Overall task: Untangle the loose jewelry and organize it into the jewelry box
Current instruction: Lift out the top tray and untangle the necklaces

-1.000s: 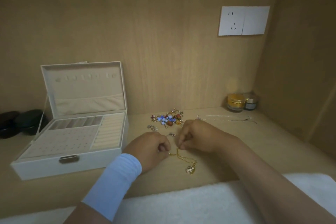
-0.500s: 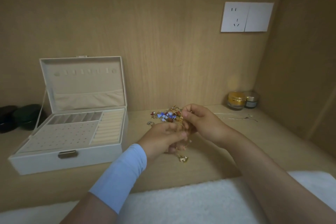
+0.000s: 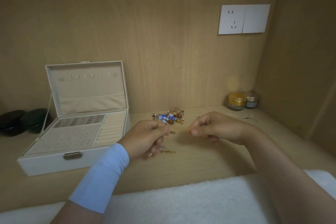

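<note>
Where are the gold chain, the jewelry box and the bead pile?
gold chain [image 3: 180, 128]: head view, its taut middle stretch.
jewelry box [image 3: 45, 165]: head view, its front wall.
bead pile [image 3: 164, 117]: head view, its blue beads.

Two hands, the left [image 3: 145, 138] and the right [image 3: 216, 127], pinch one gold chain [image 3: 180, 128] between them. On the one wooden surface [image 3: 200, 160]: one open jewelry box [image 3: 54, 162], two dark round cases [image 3: 35, 119], two jars, one gold [image 3: 236, 101] and one grey [image 3: 251, 100], one thin silver chain [image 3: 245, 117], and one heap of loose jewelry [image 3: 170, 117], its pieces too tangled to count. Two white wall plates [image 3: 231, 19], one white towel [image 3: 181, 202] and one blue sleeve [image 3: 101, 178] complete the tally.
</note>
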The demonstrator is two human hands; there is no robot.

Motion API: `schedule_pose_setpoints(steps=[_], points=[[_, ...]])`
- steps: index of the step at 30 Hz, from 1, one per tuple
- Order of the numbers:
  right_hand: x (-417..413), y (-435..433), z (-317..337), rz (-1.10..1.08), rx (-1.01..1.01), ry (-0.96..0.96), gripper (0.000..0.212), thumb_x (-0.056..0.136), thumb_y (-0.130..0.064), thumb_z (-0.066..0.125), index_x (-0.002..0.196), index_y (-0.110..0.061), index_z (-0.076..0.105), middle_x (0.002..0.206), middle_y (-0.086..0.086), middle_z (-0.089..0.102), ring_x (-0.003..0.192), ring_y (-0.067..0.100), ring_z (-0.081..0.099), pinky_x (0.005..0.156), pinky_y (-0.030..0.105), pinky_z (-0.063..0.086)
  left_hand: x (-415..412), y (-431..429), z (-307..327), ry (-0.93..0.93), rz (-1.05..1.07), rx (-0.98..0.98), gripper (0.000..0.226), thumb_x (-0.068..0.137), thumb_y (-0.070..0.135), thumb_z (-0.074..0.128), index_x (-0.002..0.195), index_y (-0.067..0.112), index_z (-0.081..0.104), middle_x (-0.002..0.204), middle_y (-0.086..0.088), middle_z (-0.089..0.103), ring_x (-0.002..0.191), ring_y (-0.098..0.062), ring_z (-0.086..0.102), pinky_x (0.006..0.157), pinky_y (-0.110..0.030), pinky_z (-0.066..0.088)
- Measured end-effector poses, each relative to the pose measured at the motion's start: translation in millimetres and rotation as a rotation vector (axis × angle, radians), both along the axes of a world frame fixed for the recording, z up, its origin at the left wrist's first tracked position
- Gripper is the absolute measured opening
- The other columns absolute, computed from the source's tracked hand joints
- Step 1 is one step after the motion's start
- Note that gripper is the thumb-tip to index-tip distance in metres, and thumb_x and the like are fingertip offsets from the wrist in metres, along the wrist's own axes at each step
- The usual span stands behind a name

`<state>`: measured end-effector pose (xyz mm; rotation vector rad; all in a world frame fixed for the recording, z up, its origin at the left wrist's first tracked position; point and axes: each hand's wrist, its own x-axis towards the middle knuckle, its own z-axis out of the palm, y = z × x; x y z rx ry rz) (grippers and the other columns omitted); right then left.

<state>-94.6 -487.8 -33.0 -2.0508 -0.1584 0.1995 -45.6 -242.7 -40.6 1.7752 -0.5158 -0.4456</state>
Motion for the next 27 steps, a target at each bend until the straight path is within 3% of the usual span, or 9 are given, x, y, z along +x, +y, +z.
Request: schedule_pose_setpoints(steps=[3,6,11,16,21,23,25,27], points=[[-6,-13,5,0.020,-0.047,0.067,0.010,0.092,-0.016,0.069,0.089,-0.017,0.079,0.058,-0.004,0.047,0.051,0.011,0.038,0.051,0.026,0.033,-5,5,-1,-0.143,0.038,0.137,0.023,0.094,0.022,0.061,0.075,0.012,0.070,0.059,-0.001,0.059,0.046,-0.014,0.048,0.046,-0.021,0.038],[-8,-29,11,-0.032,-0.107,0.054,0.014,0.093,-0.023,0.068,0.085,-0.021,0.078,0.065,-0.001,0.055,0.054,0.011,0.046,0.051,0.023,0.036,-8,0,-1,-0.289,-0.028,0.300,0.020,0.093,0.023,0.062,0.076,0.021,0.071,0.056,0.019,0.062,0.047,0.005,0.051,0.053,-0.012,0.038],[-16,-63,20,-0.091,-0.305,0.134,0.032,0.090,-0.041,0.070,0.065,-0.023,0.066,0.062,0.000,0.054,0.051,0.013,0.044,0.050,0.024,0.035,8,-23,10,-0.424,-0.033,0.507,0.019,0.095,0.027,0.056,0.080,0.029,0.068,0.055,0.028,0.058,0.054,0.007,0.051,0.059,-0.015,0.038],[-23,-106,5,-0.237,-0.315,0.088,0.022,0.094,-0.028,0.067,0.074,-0.026,0.075,0.060,-0.001,0.050,0.051,0.011,0.043,0.050,0.023,0.037,27,-63,14,-0.529,-0.092,0.648,0.018,0.097,0.023,0.049,0.083,0.025,0.060,0.095,0.010,0.066,0.094,-0.012,0.060,0.087,-0.025,0.043],[-26,-140,-10,-0.404,-0.308,-0.043,0.033,0.099,-0.016,0.059,0.068,-0.024,0.070,0.051,-0.013,0.054,0.049,0.004,0.046,0.050,0.016,0.038,42,-103,7,-0.606,-0.091,0.729,0.024,0.097,0.016,0.048,0.107,0.020,0.069,0.103,0.008,0.062,0.105,-0.014,0.058,0.079,-0.018,0.035],[-23,-148,-17,-0.481,-0.331,-0.111,0.024,0.098,-0.015,0.061,0.078,-0.022,0.074,0.064,-0.011,0.064,0.058,0.002,0.052,0.051,0.008,0.038,48,-112,4,-0.621,-0.120,0.755,0.024,0.096,0.014,0.052,0.112,0.017,0.070,0.114,0.004,0.064,0.110,-0.014,0.056,0.078,-0.014,0.030],[-19,-159,-26,-0.567,-0.340,-0.156,0.015,0.095,-0.014,0.065,0.088,-0.014,0.078,0.084,-0.002,0.072,0.072,0.006,0.058,0.058,0.005,0.041,55,-122,2,-0.623,-0.151,0.774,0.022,0.095,0.012,0.054,0.106,0.019,0.071,0.107,0.002,0.063,0.099,-0.010,0.053,0.074,-0.011,0.028],[-15,-169,-35,-0.661,-0.333,-0.191,0.010,0.092,-0.013,0.069,0.088,-0.012,0.078,0.083,-0.001,0.073,0.072,0.008,0.060,0.057,0.006,0.041,59,-130,-1,-0.633,-0.144,0.775,0.022,0.094,0.013,0.056,0.104,0.026,0.071,0.098,0.005,0.060,0.093,-0.007,0.051,0.078,-0.012,0.032]])
